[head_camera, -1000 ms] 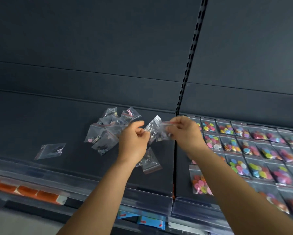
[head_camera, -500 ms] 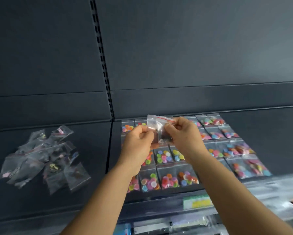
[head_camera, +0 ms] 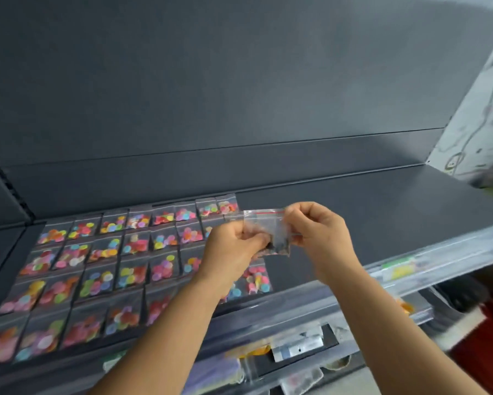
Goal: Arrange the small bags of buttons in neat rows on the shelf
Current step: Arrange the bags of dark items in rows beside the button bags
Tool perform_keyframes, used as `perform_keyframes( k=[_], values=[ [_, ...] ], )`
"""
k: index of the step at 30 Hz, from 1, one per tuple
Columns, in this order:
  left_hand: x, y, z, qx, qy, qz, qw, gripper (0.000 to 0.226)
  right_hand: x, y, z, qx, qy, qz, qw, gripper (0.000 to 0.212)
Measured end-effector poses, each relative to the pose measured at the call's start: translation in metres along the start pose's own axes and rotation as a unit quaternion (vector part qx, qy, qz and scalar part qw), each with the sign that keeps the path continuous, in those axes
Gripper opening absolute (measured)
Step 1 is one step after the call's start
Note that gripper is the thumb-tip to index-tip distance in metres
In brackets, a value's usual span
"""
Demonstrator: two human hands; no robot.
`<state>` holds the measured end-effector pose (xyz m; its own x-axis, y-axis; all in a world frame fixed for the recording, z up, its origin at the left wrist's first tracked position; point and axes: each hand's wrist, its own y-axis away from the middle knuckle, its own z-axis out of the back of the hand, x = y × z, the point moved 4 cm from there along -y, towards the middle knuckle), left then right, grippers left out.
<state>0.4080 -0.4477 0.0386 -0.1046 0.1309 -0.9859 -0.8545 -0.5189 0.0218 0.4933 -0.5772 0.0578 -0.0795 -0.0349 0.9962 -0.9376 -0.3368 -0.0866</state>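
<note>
Both hands were raised above the dark shelf (head_camera: 382, 201), holding 1 small clear bag (head_camera: 271, 232) between them. The left hand (head_camera: 234, 252) had its fingers curled and pinched the bag's left side, while the right hand (head_camera: 319, 238) pinched its right edge just below the red seal strip, its other fingers curled into the palm. The bag hung between the 2 sets of fingertips with dark contents gathered at its bottom; what these were was too blurred to tell. Below and to the left, rows of bags of coloured buttons (head_camera: 103, 269) lay flat on the shelf, side by side from the far edge to the near edge, with the held bag hovering over the right end of those rows. The right part of the shelf was bare dark metal. A clear plastic strip (head_camera: 410, 269) ran along the near edge, and a dark back panel (head_camera: 239, 81) rose behind.
</note>
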Motion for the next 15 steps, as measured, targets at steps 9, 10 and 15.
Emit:
perform_keyframes(
  k=[9, 10, 15],
  values=[
    [-0.013, -0.050, -0.065, 0.000, 0.028, -0.001, 1.000, 0.006, -0.017, -0.040, 0.053, 0.027, 0.041, -0.046, 0.998, 0.015],
    [-0.013, -0.057, -0.068, 0.000, 0.028, -0.001, 1.000, 0.005, -0.018, -0.048, 0.055, 0.020, 0.043, -0.045, 0.998, 0.016],
    [-0.008, -0.096, -0.079, -0.004, -0.001, 0.000, 1.000, 0.005, -0.023, -0.087, 0.061, -0.001, 0.059, -0.051, 0.997, 0.022]
  ],
)
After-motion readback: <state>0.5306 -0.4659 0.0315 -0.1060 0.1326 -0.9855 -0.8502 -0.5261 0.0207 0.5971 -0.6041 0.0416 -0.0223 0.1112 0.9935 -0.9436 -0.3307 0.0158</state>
